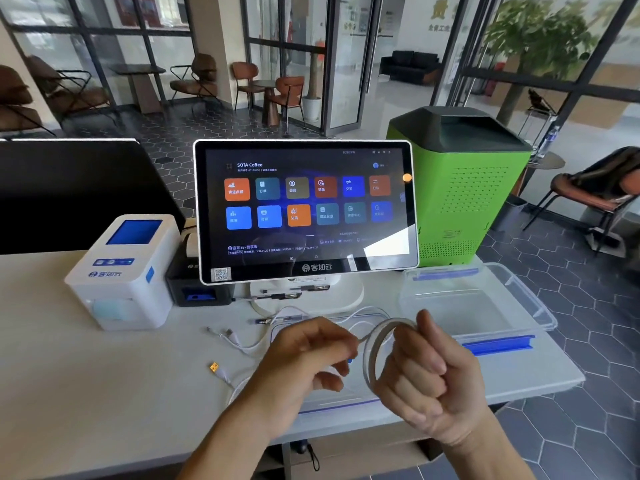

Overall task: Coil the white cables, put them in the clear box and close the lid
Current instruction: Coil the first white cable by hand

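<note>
At left stood a white label printer (119, 271); at centre, a touchscreen (306, 209) read "SOTA Coffee". Lower centre, the left hand (304, 355) pinched a white cable (375, 348), its coils grasped by the right hand (426, 372). At right lay the clear box (512, 306), lid off.

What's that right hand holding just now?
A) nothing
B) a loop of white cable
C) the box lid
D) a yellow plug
B: the right hand grips a coiled loop of white cable, while the left hand pinches the strand leading into it.
</note>
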